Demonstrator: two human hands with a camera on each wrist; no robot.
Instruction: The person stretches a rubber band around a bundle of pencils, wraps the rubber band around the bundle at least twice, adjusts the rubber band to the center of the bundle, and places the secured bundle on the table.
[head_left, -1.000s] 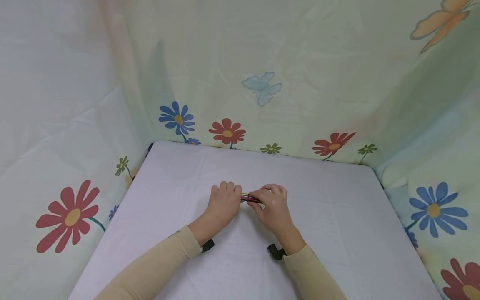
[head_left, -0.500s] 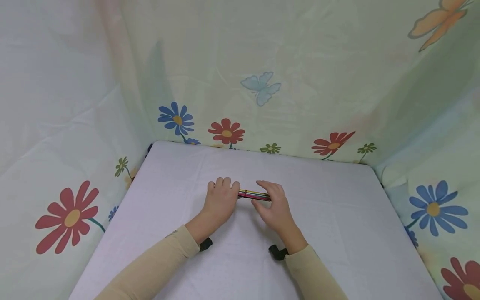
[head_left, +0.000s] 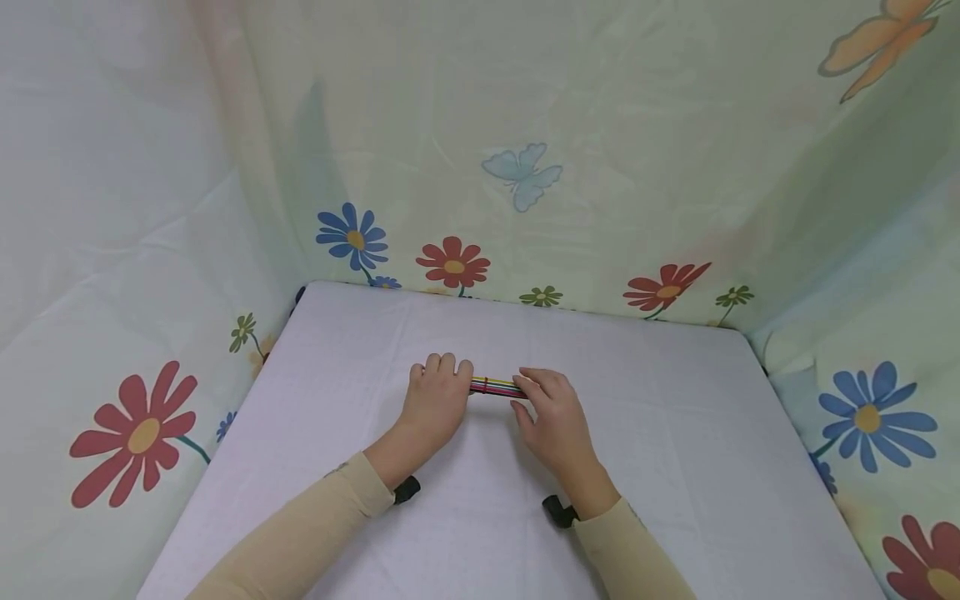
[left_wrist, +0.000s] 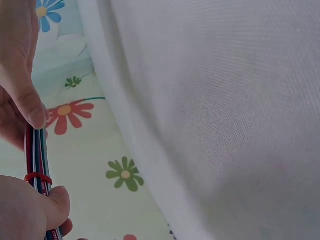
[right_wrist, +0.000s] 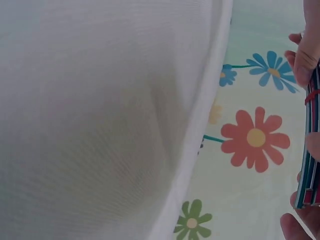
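Note:
A slim bundle of striped, colored pencils (head_left: 501, 386) is held level between the two hands above the white surface. A thin red band (left_wrist: 38, 177) is wrapped around it, showing just beyond the left thumb in the left wrist view. My left hand (head_left: 437, 402) grips the left part of the bundle, its fingers curled over and hiding that end. At the other end my right hand (head_left: 557, 423) holds the pencils between thumb and fingers. In the right wrist view the right thumb (right_wrist: 314, 145) lies across the bundle, whose teal and red ends (right_wrist: 306, 199) show below.
A white cloth-covered table (head_left: 660, 450) lies under the arms. Fabric walls (head_left: 420, 108) printed with flowers and butterflies stand at the back and both sides. A black wrist device (head_left: 558, 511) sits under the right wrist, and another black device (head_left: 407, 490) under the left.
My right hand opened around the bundle's right end, then brought its fingers in on it. My left hand shifted slightly left with the bundle, and more of the pencils shows between the hands.

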